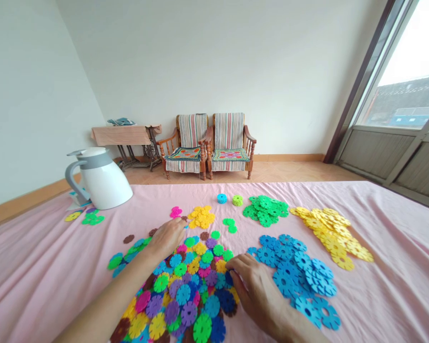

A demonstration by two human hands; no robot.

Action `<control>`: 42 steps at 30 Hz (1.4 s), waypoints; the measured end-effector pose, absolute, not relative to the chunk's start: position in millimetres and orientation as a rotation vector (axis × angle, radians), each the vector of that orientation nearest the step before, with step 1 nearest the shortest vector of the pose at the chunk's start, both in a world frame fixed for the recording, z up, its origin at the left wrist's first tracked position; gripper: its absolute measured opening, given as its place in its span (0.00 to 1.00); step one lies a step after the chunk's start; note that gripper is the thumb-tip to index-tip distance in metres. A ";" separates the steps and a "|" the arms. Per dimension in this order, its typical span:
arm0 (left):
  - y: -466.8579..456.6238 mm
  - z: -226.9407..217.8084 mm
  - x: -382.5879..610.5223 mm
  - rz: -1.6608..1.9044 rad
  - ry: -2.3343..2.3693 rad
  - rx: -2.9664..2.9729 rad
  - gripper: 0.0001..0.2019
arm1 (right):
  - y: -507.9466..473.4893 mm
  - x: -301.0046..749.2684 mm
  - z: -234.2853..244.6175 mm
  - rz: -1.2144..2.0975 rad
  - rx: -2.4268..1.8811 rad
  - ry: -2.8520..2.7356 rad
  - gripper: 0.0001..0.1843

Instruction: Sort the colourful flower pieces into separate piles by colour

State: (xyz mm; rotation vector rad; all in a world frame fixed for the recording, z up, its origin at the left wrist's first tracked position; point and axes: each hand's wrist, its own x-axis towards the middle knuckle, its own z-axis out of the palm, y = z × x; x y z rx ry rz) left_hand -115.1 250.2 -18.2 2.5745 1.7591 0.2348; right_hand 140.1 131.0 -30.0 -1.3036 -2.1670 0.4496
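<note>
Colour grouping, seemingly: left hand (pixel 168 237) curled on mixed pile (pixel 186 290), right hand (pixel 257 286) bent onto blue disc (pixel 229 278) beside blue pile (pixel 300 276); grips unclear.

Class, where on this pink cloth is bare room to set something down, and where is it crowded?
Bare cloth: left of the mixed pile, before the white jug, and right of the yellow pile. Crowded: left hand and right hand at the mixed pile, blue pile alongside.
</note>
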 end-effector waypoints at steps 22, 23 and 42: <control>169.2 11.8 -30.4 0.651 1.118 1.718 0.17 | 128.5 133.9 -26.3 0.797 -1.194 -1.646 0.09; 166.3 11.1 -28.0 0.648 1.113 1.762 0.16 | 128.5 133.7 -25.8 0.851 -1.193 -1.624 0.07; 147.1 -6.1 -34.2 0.755 1.055 1.666 0.06 | 132.4 129.8 -33.7 1.113 -1.078 -1.471 0.12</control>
